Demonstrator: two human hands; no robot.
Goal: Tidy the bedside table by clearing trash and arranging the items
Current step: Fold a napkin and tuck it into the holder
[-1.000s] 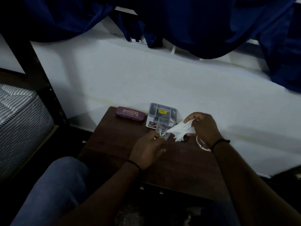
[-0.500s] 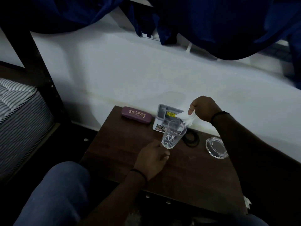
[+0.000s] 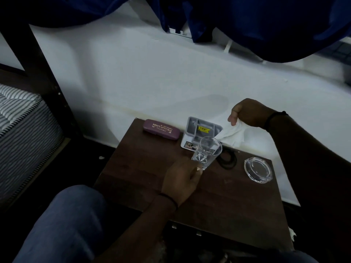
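My left hand (image 3: 180,180) grips the base of a clear drinking glass (image 3: 207,151), tilted with its mouth toward the wall, above the dark wooden bedside table (image 3: 144,173). My right hand (image 3: 248,112) is raised over the table's back right edge and pinches a white tissue (image 3: 232,134) that hangs down beside the glass's rim. A maroon spectacle case (image 3: 161,129) lies at the back left. A grey compartment organiser (image 3: 201,130) stands behind the glass. A clear glass ashtray (image 3: 258,168) sits on the right. A black loop (image 3: 227,160) lies between glass and ashtray.
A white wall (image 3: 152,82) runs behind the table, with dark blue cloth (image 3: 266,25) hanging above. A striped mattress (image 3: 20,126) and a dark bed post (image 3: 38,63) are on the left. My knee in blue trousers (image 3: 66,224) is at the front left.
My right hand has lifted the tissue up and back toward the wall, uncovering the ashtray. My left hand has raised and tilted the glass.
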